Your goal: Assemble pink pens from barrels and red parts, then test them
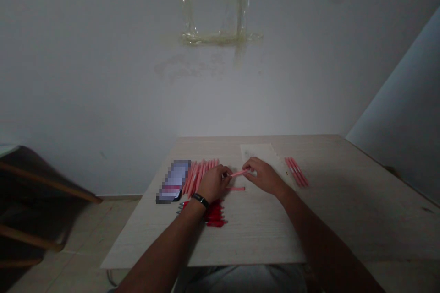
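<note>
The left hand (213, 180) and right hand (264, 176) each pinch one end of a pink stick (238, 173), fingertips closed on it, above the table (254, 233). Another pink piece (238, 188) lies just beneath; red parts (215, 213) sit near the left wrist, a pink row (193, 179) beside that hand, and three pink pens (296, 171) lie to the right.

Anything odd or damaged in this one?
The wall looks worn: wrinkled, yellowed tape borders only bare wall, with discoloured patches below. On the table, one pink piece lies crosswise to the row of pink sticks.
</note>
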The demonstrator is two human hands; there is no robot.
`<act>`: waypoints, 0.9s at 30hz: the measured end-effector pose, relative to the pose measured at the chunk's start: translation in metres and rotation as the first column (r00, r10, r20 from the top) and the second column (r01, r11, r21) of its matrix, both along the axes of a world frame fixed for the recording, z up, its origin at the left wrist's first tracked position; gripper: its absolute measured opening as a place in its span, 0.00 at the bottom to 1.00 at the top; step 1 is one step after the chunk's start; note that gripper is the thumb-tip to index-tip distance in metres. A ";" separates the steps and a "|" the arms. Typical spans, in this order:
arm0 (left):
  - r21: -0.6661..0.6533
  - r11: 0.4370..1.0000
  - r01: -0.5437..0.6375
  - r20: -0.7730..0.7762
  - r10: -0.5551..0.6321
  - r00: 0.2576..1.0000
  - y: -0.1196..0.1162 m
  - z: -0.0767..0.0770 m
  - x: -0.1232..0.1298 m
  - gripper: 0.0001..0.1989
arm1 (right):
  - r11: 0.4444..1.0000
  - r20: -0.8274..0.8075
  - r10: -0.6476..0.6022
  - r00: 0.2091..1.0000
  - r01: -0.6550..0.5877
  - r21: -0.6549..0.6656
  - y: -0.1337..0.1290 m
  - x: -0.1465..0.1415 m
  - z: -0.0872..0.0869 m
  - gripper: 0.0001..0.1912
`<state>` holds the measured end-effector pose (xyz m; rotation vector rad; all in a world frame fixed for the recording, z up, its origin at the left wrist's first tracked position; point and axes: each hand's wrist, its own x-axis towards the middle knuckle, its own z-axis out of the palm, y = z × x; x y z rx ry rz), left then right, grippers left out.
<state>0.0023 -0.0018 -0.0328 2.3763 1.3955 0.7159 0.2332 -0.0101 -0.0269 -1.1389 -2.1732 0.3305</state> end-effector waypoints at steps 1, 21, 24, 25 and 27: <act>0.002 1.000 -0.004 0.001 0.004 1.000 0.000 0.000 0.000 0.08 | 1.000 0.004 0.000 1.000 0.000 0.007 0.000 0.000 0.000 0.02; -0.005 1.000 -0.018 -0.024 0.018 1.000 0.000 -0.003 0.001 0.07 | 0.998 0.030 0.027 0.999 -0.029 0.060 0.003 0.002 -0.007 0.07; -0.007 1.000 -0.025 -0.027 0.025 0.999 0.001 -0.003 -0.001 0.08 | 0.997 0.022 0.022 1.000 -0.023 0.073 0.005 0.003 -0.007 0.07; -0.007 1.000 -0.024 -0.027 0.024 0.999 0.001 -0.003 -0.001 0.08 | 0.997 0.021 0.018 1.000 -0.020 0.076 0.005 0.004 -0.006 0.07; -0.011 1.000 -0.027 -0.025 0.026 0.999 0.002 -0.002 -0.002 0.08 | 0.996 0.020 0.012 1.000 -0.014 0.084 0.005 0.005 -0.005 0.07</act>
